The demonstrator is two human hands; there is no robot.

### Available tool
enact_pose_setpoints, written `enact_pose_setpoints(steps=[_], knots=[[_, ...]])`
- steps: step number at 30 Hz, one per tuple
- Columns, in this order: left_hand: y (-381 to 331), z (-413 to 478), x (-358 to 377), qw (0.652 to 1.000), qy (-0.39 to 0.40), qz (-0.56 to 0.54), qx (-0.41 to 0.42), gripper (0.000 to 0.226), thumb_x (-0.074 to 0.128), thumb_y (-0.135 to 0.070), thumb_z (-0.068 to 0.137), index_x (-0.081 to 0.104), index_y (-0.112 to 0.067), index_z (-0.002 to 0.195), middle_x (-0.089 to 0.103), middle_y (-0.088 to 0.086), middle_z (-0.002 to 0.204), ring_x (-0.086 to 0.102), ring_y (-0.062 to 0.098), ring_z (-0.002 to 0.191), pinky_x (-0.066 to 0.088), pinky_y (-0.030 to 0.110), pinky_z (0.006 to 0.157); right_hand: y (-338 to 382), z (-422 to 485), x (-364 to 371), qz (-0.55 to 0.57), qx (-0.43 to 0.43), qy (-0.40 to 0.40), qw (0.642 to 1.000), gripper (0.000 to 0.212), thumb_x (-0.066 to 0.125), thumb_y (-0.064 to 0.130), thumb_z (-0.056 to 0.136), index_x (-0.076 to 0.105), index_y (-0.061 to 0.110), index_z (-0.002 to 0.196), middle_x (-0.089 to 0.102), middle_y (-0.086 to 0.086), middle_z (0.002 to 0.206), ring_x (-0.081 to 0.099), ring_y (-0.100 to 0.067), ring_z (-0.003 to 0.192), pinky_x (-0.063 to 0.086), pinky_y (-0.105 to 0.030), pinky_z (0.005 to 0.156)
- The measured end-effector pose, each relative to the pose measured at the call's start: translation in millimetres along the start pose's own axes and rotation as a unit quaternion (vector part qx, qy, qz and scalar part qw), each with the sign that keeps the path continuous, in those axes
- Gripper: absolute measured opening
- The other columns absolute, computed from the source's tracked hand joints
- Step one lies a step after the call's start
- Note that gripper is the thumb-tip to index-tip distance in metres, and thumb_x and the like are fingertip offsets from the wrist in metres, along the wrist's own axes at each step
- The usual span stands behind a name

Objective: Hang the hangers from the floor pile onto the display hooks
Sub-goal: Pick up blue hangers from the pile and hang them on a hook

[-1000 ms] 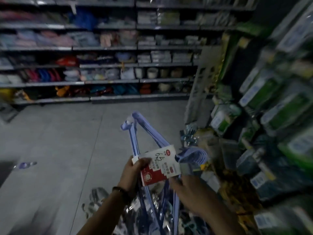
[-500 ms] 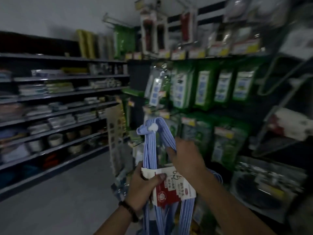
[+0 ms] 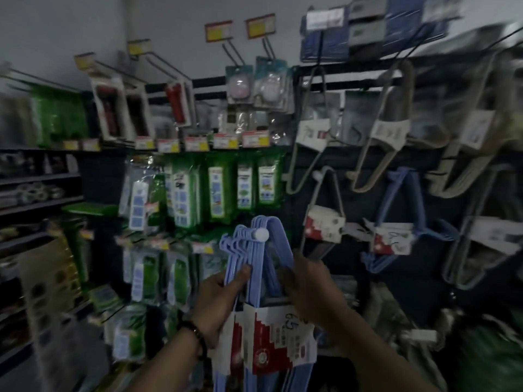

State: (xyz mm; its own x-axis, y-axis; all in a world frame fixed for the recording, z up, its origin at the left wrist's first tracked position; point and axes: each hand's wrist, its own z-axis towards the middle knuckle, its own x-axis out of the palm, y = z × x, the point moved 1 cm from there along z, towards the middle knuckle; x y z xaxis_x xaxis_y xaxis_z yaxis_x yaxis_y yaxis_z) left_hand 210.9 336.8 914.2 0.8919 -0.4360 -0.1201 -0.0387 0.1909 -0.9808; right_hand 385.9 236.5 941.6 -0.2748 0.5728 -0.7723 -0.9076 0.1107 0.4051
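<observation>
Left hand (image 3: 223,301) grasps the bundle of blue plastic hangers (image 3: 256,251) from its left side, thumb laid across the front of the stems and fingers wrapped behind. Right hand (image 3: 308,287) grips the same bundle on its right-hand arm, fingers curled onto the plastic, back of the hand towards the viewer. A dark beaded wristband (image 3: 195,335) sits on the left wrist.

The bundle is held upright, off the floor, at chest level in front of the wall display and apart from it. Its hook ends point left, and a white knob (image 3: 261,234) caps the top. A red-and-white paper sleeve (image 3: 271,343) with handwritten figures wraps the lower part, just below both hands.

Wire display hooks (image 3: 233,53) project from the panel above, each fronted by a yellow price tag (image 3: 219,31). Right of the held bundle, another blue hanger pack (image 3: 399,222) hangs on the panel, with beige hanger packs (image 3: 379,131) in the row above it. Green packets (image 3: 218,190) hang behind and left of the bundle. The right edge of the view is blurred; items there cannot be identified.
</observation>
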Motion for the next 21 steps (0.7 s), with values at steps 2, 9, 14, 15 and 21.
enact_pose_setpoints(steps=[2,9,14,15,21], knots=[[-7,14,12,1.0,0.022,0.007,0.006,0.072,0.077,-0.077,0.071,0.061,-0.008,0.076,0.051,0.019,0.064,0.057,0.033,0.058,0.051,0.045,0.062,-18,2,-16,-0.022,0.019,-0.017,0.999,0.017,0.049,0.026,0.107,0.054,0.014,0.117,0.054,0.005,0.075,0.049,-0.014,0.058,0.041,-0.036,0.053],[-34,57,55,0.991,0.05,0.112,0.056,0.047,0.073,-0.034,0.096,0.046,-0.019,0.06,0.038,-0.006,0.046,0.041,0.014,0.042,0.033,0.028,0.053,-78,15,-70,-0.052,0.038,-0.12,0.991,0.013,0.058,0.033,0.101,0.062,0.022,0.105,0.07,0.001,0.089,0.066,-0.021,0.077,0.052,-0.037,0.064],[-47,75,91,0.96,0.048,0.218,0.167,0.025,0.054,-0.027,0.107,0.051,-0.022,0.083,0.044,-0.004,0.06,0.037,0.011,0.047,0.032,0.019,0.05,-107,15,-100,-0.076,0.06,-0.148,0.984,0.009,0.053,0.033,0.103,0.055,0.024,0.103,0.065,0.002,0.086,0.062,-0.019,0.072,0.045,-0.032,0.059],[-51,77,99,0.952,0.047,0.236,0.188,0.012,0.053,-0.027,0.108,0.056,-0.025,0.096,0.052,-0.003,0.069,0.046,0.01,0.053,0.035,0.017,0.051,-112,13,-106,-0.084,0.074,-0.15,0.982,0.009,0.052,0.032,0.104,0.053,0.023,0.103,0.064,0.0,0.081,0.061,-0.02,0.069,0.045,-0.033,0.057],[-75,78,138,0.905,0.045,0.324,0.271,0.018,0.058,-0.026,0.105,0.061,-0.017,0.12,0.056,-0.006,0.075,0.055,0.011,0.065,0.049,0.026,0.06,-144,-16,-158,-0.131,0.16,-0.151,0.967,0.015,0.051,0.027,0.107,0.05,0.021,0.094,0.058,0.001,0.068,0.055,-0.016,0.055,0.039,-0.028,0.044]])
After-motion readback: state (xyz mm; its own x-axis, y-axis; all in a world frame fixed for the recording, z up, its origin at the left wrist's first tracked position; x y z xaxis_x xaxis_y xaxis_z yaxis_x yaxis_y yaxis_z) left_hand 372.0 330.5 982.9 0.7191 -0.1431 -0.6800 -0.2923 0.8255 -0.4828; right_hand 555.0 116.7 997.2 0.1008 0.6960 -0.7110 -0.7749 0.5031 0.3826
